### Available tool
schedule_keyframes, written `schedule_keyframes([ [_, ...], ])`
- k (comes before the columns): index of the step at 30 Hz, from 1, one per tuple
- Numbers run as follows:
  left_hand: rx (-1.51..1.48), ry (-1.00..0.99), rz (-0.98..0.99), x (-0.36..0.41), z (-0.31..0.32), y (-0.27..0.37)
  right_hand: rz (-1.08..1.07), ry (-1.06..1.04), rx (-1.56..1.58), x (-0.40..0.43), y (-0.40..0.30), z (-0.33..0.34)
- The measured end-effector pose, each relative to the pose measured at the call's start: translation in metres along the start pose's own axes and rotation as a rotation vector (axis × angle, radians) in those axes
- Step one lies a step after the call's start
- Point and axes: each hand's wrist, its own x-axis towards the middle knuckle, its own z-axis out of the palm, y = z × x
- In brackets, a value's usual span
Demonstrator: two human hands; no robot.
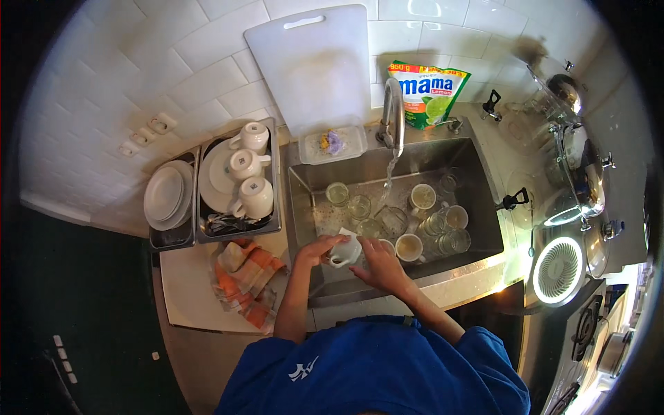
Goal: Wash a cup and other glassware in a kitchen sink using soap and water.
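Observation:
Over the front of the steel sink (pixel 332 288), my left hand (pixel 317 251) grips a white cup (pixel 346 252) from its left side. My right hand (pixel 381 264) is at the cup's right side, its fingers spread; whether it presses on the cup cannot be told. Several glass tumblers (pixel 359 207) and white cups (pixel 409 247) stand in the sink. A glass mug (pixel 391 221) is near the sink's middle. Water runs from the curved faucet (pixel 398 114) at the back. Behind the sink's back edge, a clear plastic tub (pixel 309 150) holds a purple and yellow scrubber (pixel 332 141).
Left of the sink, steel trays hold upturned white mugs (pixel 256 198), plates (pixel 164 194) and cutlery (pixel 228 223). An orange checked cloth (pixel 249 280) lies before them. A white cutting board (pixel 316 67) and dish soap pouch (pixel 430 96) stand behind. Glass dispensers (pixel 573 166) and a round fan (pixel 558 271) are right.

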Motion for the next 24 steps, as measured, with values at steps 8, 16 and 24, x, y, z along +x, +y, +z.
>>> schedule_keyframes([
  [8,-0.135,-0.156,0.142,-0.021,0.012,0.015,-0.030,0.045,0.247,0.020,0.014,0.028],
  [16,-0.392,-0.268,0.092,-0.047,0.004,0.023,0.023,0.181,0.416,0.035,-0.001,0.011],
  [24,-0.016,0.279,0.550,-0.044,0.023,0.019,0.428,0.397,1.568,0.048,0.049,0.004],
])
